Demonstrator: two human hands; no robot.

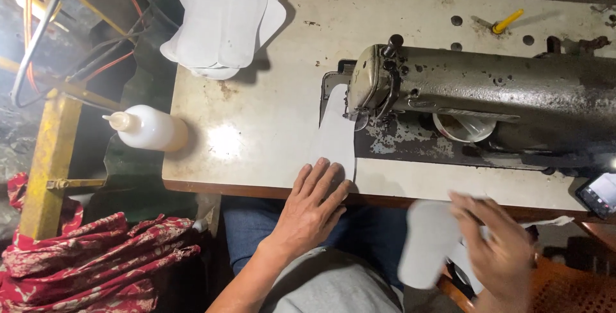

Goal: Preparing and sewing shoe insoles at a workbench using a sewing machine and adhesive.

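My left hand (313,205) lies flat, fingers apart, on the near end of a white shaped fabric piece (336,132) that runs up under the needle of an old grey sewing machine (481,95). My right hand (497,249), blurred by motion, holds another white piece (427,242) below the front edge of the table, over my lap. The machine's head stands over the far end of the first piece.
A stack of white cut pieces (221,18) lies at the table's (256,140) back left. A white squeeze bottle (147,129) sits by the left edge. A yellow peg (507,22) stands at the back right, a phone (600,194) at the right edge, red patterned cloth (96,262) lower left.
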